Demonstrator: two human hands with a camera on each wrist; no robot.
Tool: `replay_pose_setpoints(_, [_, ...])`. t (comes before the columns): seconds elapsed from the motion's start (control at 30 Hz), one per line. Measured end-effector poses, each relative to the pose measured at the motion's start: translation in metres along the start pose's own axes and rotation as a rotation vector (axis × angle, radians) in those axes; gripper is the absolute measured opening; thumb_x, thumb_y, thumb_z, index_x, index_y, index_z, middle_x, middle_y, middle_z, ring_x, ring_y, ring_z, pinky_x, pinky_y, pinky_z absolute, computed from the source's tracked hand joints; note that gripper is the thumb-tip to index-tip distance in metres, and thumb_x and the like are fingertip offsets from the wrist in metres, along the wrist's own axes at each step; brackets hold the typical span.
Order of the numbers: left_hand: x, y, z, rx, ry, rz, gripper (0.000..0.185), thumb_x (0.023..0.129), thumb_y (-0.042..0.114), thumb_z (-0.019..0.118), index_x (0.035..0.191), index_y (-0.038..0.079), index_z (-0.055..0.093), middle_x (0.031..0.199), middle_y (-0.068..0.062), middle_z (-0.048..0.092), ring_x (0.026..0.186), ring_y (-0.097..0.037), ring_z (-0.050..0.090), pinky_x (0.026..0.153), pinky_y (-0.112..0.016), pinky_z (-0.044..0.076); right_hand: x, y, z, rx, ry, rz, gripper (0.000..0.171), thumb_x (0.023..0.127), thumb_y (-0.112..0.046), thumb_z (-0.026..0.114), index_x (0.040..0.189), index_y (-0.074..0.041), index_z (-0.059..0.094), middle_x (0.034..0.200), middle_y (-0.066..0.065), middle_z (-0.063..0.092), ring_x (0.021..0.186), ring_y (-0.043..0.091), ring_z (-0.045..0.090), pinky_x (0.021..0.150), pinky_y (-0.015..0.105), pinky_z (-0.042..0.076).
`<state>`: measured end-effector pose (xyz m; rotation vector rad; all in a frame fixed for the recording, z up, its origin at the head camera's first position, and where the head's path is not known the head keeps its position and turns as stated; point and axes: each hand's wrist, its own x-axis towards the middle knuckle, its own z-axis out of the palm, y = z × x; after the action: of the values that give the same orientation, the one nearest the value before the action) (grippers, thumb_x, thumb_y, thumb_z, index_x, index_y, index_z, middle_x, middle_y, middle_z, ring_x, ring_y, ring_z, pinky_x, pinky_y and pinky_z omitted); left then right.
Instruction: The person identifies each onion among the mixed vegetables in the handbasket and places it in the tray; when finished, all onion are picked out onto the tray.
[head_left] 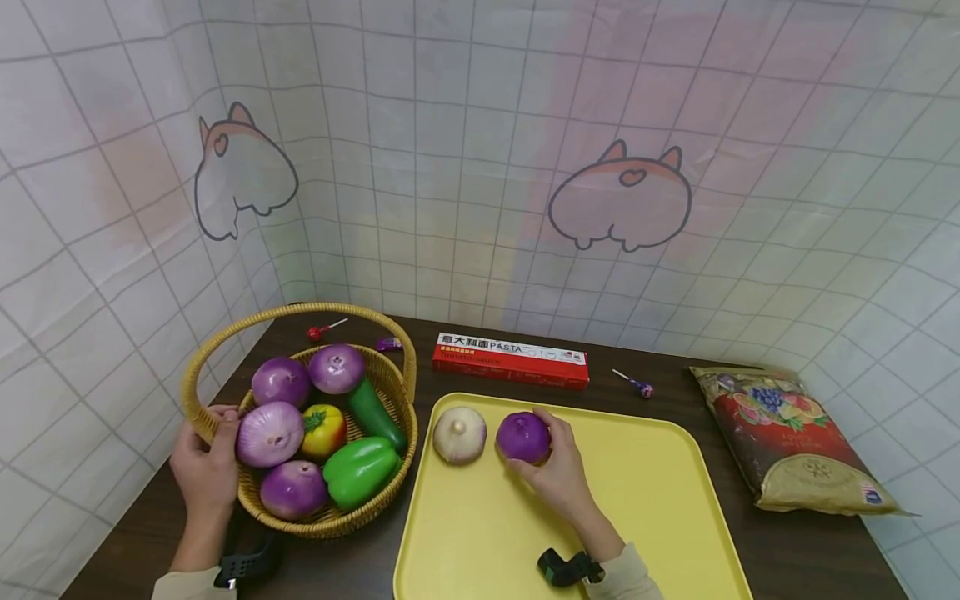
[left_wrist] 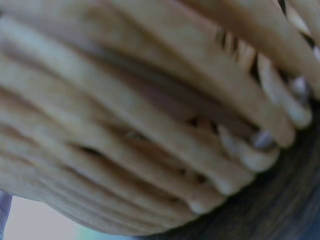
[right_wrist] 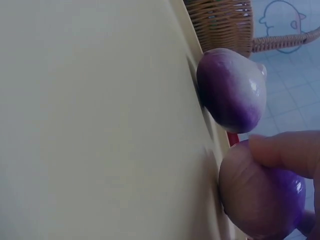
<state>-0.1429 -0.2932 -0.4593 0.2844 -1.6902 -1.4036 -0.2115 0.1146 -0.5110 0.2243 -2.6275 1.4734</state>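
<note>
Right hand (head_left: 558, 475) is down on the yellow tray (head_left: 660, 517), fingers curled around a purple onion (head_left: 522, 437) that sits on the tray's far left part, just beside a paler onion (head_left: 460, 434) already lying there. The right wrist view confirms it: fingertips (right_wrist: 285, 152) wrapped over the purple onion (right_wrist: 262, 200), the pale-topped one (right_wrist: 231, 90) close alongside, both resting on the tray surface (right_wrist: 100, 125). Over on the other side, the left hand (head_left: 204, 467) grips the rim of the wicker basket (head_left: 225, 371), steadying it; the left wrist camera shows nothing but blurred weave (left_wrist: 150, 125) up close. By my read, the sorting is under way but far from finished: two onions are on the tray, while four more onions wait in the basket, a light one (head_left: 270, 433) at the left, two darker ones (head_left: 281, 381) at the back and another (head_left: 294, 489) in front, mixed with a green pepper (head_left: 360, 471), a yellow pepper (head_left: 324, 429) and a cucumber (head_left: 375, 412). Behind the tray lie a red pasta box (head_left: 510, 361) and a lollipop (head_left: 636, 385); a printed bag (head_left: 791, 437) sits well off to the right.
</note>
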Motion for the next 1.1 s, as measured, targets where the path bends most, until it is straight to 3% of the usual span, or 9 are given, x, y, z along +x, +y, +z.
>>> replay_pose_setpoints(0.17, [0.001, 0.001, 0.000, -0.009, 0.005, -0.006, 0.024, 0.092, 0.002, 0.059, 0.086, -0.017, 0.048, 0.085, 0.020, 0.063, 0.084, 0.001, 0.058, 0.077, -0.015, 0.041, 0.001, 0.000, -0.002, -0.011, 0.039, 0.023, 0.085, 0.066, -0.011, 0.087, 0.139, -0.005, 0.044, 0.132, 0.018, 0.049, 0.120, 0.036, 0.051, 0.099, 0.054, 0.044])
replay_pose_setpoints(0.4, [0.000, 0.001, 0.001, 0.007, 0.005, -0.013, 0.024, 0.092, 0.004, 0.060, 0.087, -0.017, 0.048, 0.085, 0.021, 0.062, 0.084, 0.000, 0.057, 0.077, -0.015, 0.040, 0.000, -0.002, -0.003, 0.013, -0.030, 0.085, 0.088, 0.069, -0.020, 0.086, 0.143, -0.008, 0.039, 0.136, 0.017, 0.045, 0.122, 0.035, 0.048, 0.099, 0.054, 0.043])
replay_pose_setpoints(0.63, [0.000, -0.001, 0.000, 0.004, 0.004, -0.009, 0.024, 0.091, 0.003, 0.060, 0.087, -0.017, 0.048, 0.085, 0.020, 0.063, 0.084, 0.000, 0.058, 0.077, -0.015, 0.041, 0.000, -0.002, -0.004, 0.003, -0.021, 0.064, 0.086, 0.071, -0.022, 0.086, 0.143, -0.008, 0.041, 0.137, 0.015, 0.045, 0.125, 0.036, 0.048, 0.100, 0.055, 0.042])
replay_pose_setpoints(0.87, [0.007, -0.033, -0.003, 0.026, 0.020, -0.018, 0.022, 0.091, 0.004, 0.061, 0.087, -0.015, 0.051, 0.086, 0.021, 0.063, 0.085, -0.001, 0.058, 0.076, -0.015, 0.040, 0.000, -0.001, -0.004, -0.003, -0.025, 0.061, 0.084, 0.070, -0.021, 0.085, 0.141, -0.009, 0.042, 0.135, 0.016, 0.045, 0.124, 0.036, 0.049, 0.099, 0.056, 0.043])
replay_pose_setpoints(1.1, [0.008, -0.036, -0.004, 0.012, 0.016, -0.022, 0.018, 0.091, 0.003, 0.060, 0.086, -0.012, 0.053, 0.086, 0.018, 0.065, 0.085, -0.001, 0.059, 0.076, -0.014, 0.040, 0.000, 0.001, -0.003, -0.011, -0.030, 0.056, 0.085, 0.070, -0.021, 0.085, 0.142, -0.009, 0.041, 0.135, 0.016, 0.044, 0.124, 0.037, 0.049, 0.099, 0.056, 0.043])
